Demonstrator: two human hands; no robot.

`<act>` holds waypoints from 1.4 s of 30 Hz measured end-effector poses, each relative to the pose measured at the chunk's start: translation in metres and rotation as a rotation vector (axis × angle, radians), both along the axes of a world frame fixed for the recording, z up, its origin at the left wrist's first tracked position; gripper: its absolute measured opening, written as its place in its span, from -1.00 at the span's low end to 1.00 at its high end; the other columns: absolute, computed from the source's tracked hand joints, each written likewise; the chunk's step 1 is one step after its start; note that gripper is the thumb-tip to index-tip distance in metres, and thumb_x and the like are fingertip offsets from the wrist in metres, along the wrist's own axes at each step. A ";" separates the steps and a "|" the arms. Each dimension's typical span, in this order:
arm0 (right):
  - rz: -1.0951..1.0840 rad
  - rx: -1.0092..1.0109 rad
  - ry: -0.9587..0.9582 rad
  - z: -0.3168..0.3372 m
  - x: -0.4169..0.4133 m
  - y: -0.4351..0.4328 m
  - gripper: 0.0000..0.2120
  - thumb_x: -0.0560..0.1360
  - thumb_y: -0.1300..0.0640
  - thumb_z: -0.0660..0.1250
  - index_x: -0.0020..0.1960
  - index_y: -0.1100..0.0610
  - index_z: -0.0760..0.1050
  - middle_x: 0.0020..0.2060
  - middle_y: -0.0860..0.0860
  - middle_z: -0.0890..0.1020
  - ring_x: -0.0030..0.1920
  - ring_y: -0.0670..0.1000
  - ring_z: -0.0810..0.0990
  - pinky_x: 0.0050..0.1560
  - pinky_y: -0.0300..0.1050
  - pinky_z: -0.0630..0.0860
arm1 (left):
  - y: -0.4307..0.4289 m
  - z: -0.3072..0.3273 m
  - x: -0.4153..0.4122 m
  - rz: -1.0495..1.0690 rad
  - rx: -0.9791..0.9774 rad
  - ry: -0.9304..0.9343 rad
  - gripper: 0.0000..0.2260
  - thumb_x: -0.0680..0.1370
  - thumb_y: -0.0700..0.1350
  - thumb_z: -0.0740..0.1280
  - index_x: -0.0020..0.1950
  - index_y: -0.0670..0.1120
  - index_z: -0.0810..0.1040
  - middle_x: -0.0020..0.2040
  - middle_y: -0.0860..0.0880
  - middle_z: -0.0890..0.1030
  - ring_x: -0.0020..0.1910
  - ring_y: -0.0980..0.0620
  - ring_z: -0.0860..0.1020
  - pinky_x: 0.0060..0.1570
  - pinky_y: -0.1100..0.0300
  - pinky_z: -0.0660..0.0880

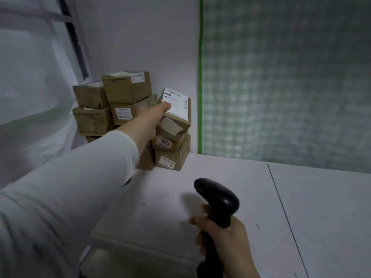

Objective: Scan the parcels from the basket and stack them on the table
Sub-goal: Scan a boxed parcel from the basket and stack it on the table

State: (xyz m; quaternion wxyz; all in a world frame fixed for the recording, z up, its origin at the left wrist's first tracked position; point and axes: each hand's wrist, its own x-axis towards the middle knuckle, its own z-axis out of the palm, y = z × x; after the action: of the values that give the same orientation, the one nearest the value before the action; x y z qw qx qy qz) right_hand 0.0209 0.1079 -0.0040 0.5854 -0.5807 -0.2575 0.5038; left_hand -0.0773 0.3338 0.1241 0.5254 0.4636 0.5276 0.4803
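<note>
parcels (128,88) brown | scanner (217,199) black | sleeve (66,189) white | curtain (285,77) green-white checked

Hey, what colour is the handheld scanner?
Black all over; the scanner shows clearly in the head view, gripped by the right hand.

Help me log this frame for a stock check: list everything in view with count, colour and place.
stacked parcels: at least seven, brown cardboard with white labels, table's back left corner against the wall
tilted parcel: one, brown with large white label, atop the right-hand stack
scanner: one, black, above the table's near part
table: one, white, dark seam at right
curtain: one, green-white checked, behind the table at right
sleeve: one, white, left arm
left hand: grips the tilted parcel
right hand: holds the scanner's handle
</note>
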 end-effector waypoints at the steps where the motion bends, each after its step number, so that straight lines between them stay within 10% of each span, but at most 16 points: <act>1: 0.020 -0.021 -0.007 -0.003 0.001 0.005 -0.79 0.33 0.37 0.46 -0.07 0.20 0.58 -0.33 0.34 0.64 -0.51 0.13 0.47 -0.42 -0.08 0.38 | 0.013 -0.003 0.005 0.029 0.045 0.044 -0.51 0.42 -0.01 0.46 0.30 -0.09 0.43 0.01 -0.07 0.64 -0.20 -0.01 0.61 -0.35 0.14 0.58; 4: 0.102 -0.081 -0.042 -0.010 0.003 0.017 -0.81 0.33 0.37 0.47 -0.09 0.19 0.58 -0.38 0.30 0.64 -0.52 0.12 0.49 -0.44 -0.11 0.39 | 0.043 -0.012 0.013 0.102 0.135 0.242 -0.48 0.40 0.06 0.43 0.28 -0.14 0.45 0.12 -0.10 0.61 -0.01 -0.10 0.60 0.06 0.01 0.56; 8: 0.158 -0.120 -0.078 -0.014 0.001 0.028 -0.80 0.32 0.38 0.47 -0.15 0.16 0.58 -0.36 0.20 0.68 -0.47 0.12 0.57 -0.35 -0.10 0.48 | 0.062 -0.018 0.020 0.223 0.280 0.724 -0.58 0.61 0.02 0.18 0.33 -0.26 0.40 0.27 -0.22 0.49 0.22 -0.22 0.48 0.02 0.10 0.41; 16: 0.207 -0.137 -0.083 -0.013 0.006 0.035 -0.78 0.33 0.39 0.47 -0.14 0.13 0.56 -0.32 0.27 0.67 -0.49 0.11 0.51 -0.40 -0.12 0.44 | 0.051 -0.040 0.025 0.072 0.609 1.354 -0.50 0.50 0.30 0.15 0.39 0.15 0.39 0.44 -0.18 0.23 0.41 -0.22 0.18 0.35 -0.16 0.18; 23: 0.216 -0.133 -0.089 -0.016 0.004 0.035 -0.77 0.32 0.41 0.46 -0.14 0.13 0.55 -0.31 0.26 0.68 -0.49 0.10 0.52 -0.38 -0.13 0.46 | 0.067 -0.044 0.023 0.136 0.695 1.337 -0.42 0.49 0.24 0.29 0.40 -0.06 0.37 0.39 -0.21 0.23 0.40 -0.21 0.12 0.25 -0.15 0.34; 30: 0.194 -0.079 -0.049 -0.022 0.002 0.018 -0.77 0.32 0.36 0.46 -0.08 0.15 0.55 -0.29 0.33 0.65 -0.49 0.13 0.48 -0.42 -0.10 0.42 | 0.046 -0.055 0.022 0.114 0.605 1.324 -0.07 0.46 0.35 0.22 0.56 -0.14 -0.15 0.53 -0.21 -0.03 0.51 -0.20 -0.08 0.42 -0.21 0.05; 37: 0.215 -0.083 -0.026 -0.023 -0.013 -0.039 -0.77 0.32 0.33 0.45 -0.05 0.17 0.55 -0.23 0.46 0.58 -0.52 0.09 0.42 -0.45 -0.11 0.36 | -0.062 -0.085 -0.014 0.125 0.663 1.182 -0.23 0.52 0.23 0.24 0.54 -0.15 0.03 0.51 -0.24 0.06 0.50 -0.20 0.00 0.46 -0.10 -0.03; 42: 0.300 -0.187 -0.139 -0.036 -0.011 -0.097 -0.85 0.38 0.30 0.46 -0.08 0.22 0.55 -0.51 0.18 0.55 -0.56 0.04 0.43 -0.47 -0.15 0.39 | -0.169 -0.141 -0.048 0.112 0.567 1.061 -0.35 0.50 0.05 0.35 0.48 -0.20 0.23 0.45 -0.27 0.21 0.43 -0.26 0.16 0.39 -0.06 0.11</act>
State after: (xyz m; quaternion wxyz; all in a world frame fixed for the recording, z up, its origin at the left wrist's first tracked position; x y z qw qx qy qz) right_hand 0.0102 0.0112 -0.0398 0.4278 -0.6210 -0.3330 0.5661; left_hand -0.1252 0.1644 -0.0170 0.0203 0.7334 0.5927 0.3324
